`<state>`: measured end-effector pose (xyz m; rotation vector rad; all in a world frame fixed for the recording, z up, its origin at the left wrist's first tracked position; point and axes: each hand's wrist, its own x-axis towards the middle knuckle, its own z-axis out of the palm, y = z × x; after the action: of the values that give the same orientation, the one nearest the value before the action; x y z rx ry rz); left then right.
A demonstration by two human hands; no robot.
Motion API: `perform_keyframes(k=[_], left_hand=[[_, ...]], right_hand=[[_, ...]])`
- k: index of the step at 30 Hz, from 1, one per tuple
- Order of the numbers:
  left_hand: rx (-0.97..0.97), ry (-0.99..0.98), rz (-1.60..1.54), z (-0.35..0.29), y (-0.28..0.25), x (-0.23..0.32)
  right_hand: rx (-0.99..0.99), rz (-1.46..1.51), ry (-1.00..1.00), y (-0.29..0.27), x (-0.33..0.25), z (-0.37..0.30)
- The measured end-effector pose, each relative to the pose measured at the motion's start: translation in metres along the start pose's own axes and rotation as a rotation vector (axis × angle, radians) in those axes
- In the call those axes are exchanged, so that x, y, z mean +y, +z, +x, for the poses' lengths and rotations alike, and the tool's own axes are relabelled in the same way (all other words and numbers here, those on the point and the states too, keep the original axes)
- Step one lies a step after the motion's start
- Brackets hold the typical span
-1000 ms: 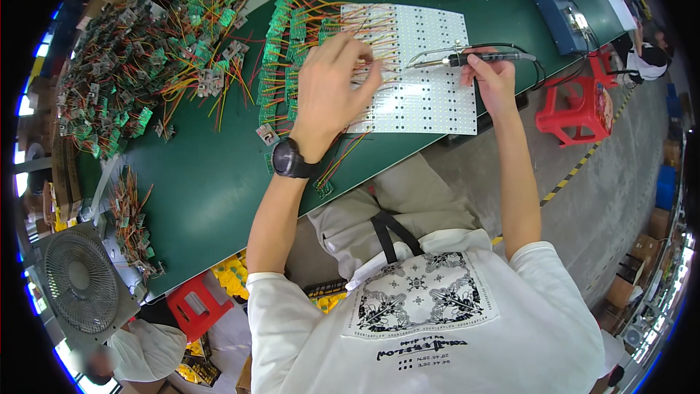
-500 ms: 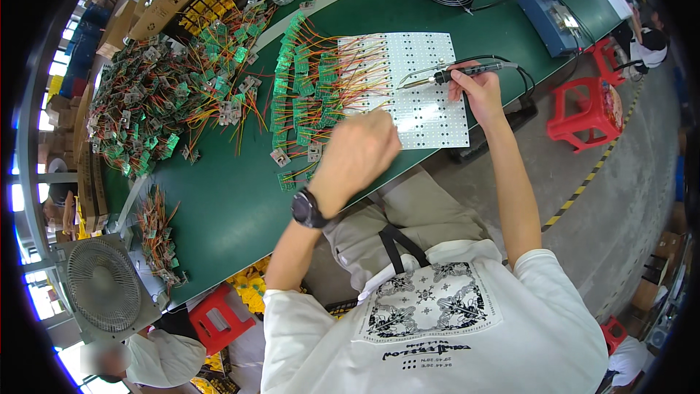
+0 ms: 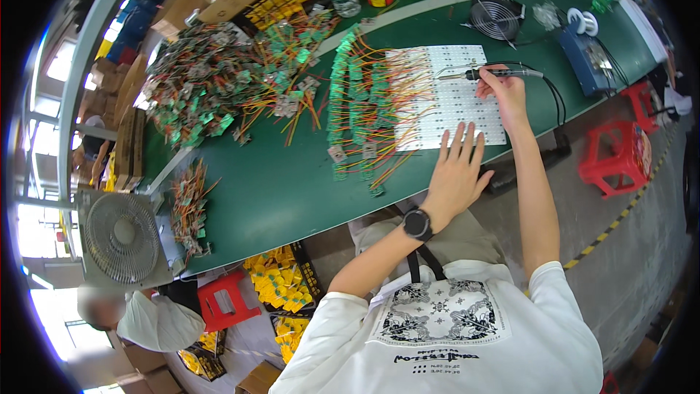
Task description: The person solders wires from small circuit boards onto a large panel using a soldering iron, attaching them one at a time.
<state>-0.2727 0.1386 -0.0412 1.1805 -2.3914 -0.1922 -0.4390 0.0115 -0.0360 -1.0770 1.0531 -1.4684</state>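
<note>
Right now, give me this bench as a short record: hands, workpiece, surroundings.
Left hand: spread over the near edge of the white dotted rectangular panel
Right hand: holds a black pen-shaped soldering iron
Workpiece: red and yellow wires from green circuit boards overlie the panel's left part
Left: tangled heap of wired boards
Right: blue boxy unit, black square fan

Left hand (image 3: 456, 181) splayed, palm down; right hand (image 3: 504, 96) curled, pinching.
</note>
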Motion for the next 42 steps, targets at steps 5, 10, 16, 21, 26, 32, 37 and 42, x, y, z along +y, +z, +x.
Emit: perform_keyframes(k=[5,10,16,21,26,32,37,42], left_hand=[[0.260,0.020,-0.071,0.017,-0.018,-0.008],[0.666,-0.276,-0.171,-0.016,-0.102,-0.068],[0.443,-0.535,0.564,-0.029,-0.142,-0.224],[0.069,-0.536,0.640,-0.029,-0.157,-0.258],[0.204,-0.562,0.328,-0.052,-0.181,-0.254],[0.850,-0.882,-0.775,-0.121,-0.201,-0.224],[0.531,-1.004,-0.797,-0.160,-0.187,-0.203],[0.188,-1.012,-0.437,-0.172,-0.180,-0.199]], right_hand=[[0.026,-0.002,-0.062,0.001,0.025,0.023],[0.137,0.094,-0.063,0.002,0.027,0.022],[0.097,0.099,-0.095,0.003,0.025,0.023],[0.089,0.119,-0.078,0.001,0.025,0.021],[0.090,0.117,-0.087,0.003,0.023,0.018],[0.073,0.112,-0.070,0.001,0.023,0.017],[0.092,0.092,-0.085,0.000,0.028,0.021],[0.086,0.117,-0.096,0.003,0.028,0.023]])
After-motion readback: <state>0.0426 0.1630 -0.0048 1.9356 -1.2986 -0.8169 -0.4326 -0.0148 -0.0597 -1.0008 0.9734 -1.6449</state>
